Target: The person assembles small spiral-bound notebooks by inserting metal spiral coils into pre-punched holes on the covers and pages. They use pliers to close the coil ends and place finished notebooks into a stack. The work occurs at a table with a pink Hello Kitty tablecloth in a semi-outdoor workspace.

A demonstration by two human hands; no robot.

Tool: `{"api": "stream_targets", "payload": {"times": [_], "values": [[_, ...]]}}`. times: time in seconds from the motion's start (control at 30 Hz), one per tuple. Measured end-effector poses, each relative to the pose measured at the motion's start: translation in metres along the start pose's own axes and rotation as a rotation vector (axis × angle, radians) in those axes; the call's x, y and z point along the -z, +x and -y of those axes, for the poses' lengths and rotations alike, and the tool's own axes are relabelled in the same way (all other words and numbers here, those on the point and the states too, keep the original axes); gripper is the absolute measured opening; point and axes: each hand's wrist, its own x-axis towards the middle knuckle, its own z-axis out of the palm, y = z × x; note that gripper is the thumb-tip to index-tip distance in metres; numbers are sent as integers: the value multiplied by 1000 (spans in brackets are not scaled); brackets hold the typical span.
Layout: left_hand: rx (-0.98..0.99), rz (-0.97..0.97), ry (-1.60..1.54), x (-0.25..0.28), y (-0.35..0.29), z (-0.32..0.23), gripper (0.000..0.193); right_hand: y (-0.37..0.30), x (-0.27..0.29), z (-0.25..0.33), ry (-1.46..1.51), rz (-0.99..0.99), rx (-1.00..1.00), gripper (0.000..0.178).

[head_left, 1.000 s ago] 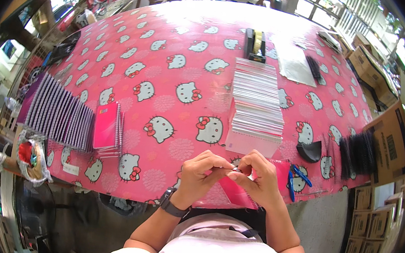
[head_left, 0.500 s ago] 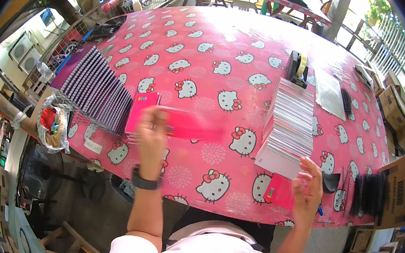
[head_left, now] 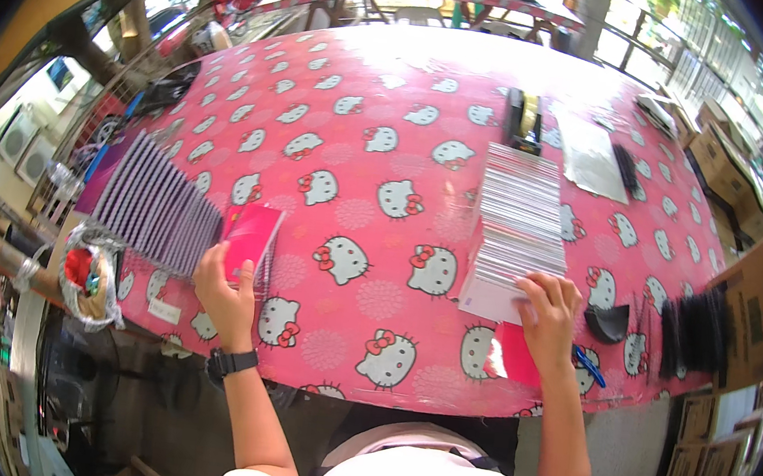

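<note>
My left hand (head_left: 229, 292), with a black watch on its wrist, grips the near edge of a bright pink notebook (head_left: 254, 227) over a low pile of notebooks. That pile lies beside a long row of purple-covered spiral notebooks (head_left: 157, 205). At the right, the bent fingers and thumb of my right hand (head_left: 551, 321) close at the near end of a long stack of white spiral notepads (head_left: 518, 224), on the corner of the front notepad (head_left: 486, 302). Under that hand, a pink cover (head_left: 521, 357) lies partly hidden, a white patch showing at its left edge.
A black tape dispenser (head_left: 524, 123) stands behind the stack, next to a white sheet (head_left: 593, 158). Right of my right hand are a blue pen (head_left: 589, 367), a black cup-like piece (head_left: 606, 323), black binding coils (head_left: 692, 336) and a cardboard box (head_left: 753, 310). A plastic-lined bin (head_left: 89, 277) hangs at the left.
My left hand has carried the pink notebook left and down to the low pile. My right hand has moved from open above the pink cover to the stack's near end. The view has shifted slightly.
</note>
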Motion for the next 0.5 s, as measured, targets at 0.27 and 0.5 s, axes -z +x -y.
{"api": "stream_targets", "payload": {"times": [0.27, 0.5], "values": [[4, 247, 306, -5, 6, -27, 60, 1, -6, -15, 145, -123, -112, 23], [-197, 572, -1006, 19, -45, -176, 55, -8, 20, 40, 598, 119, 9, 25]]}}
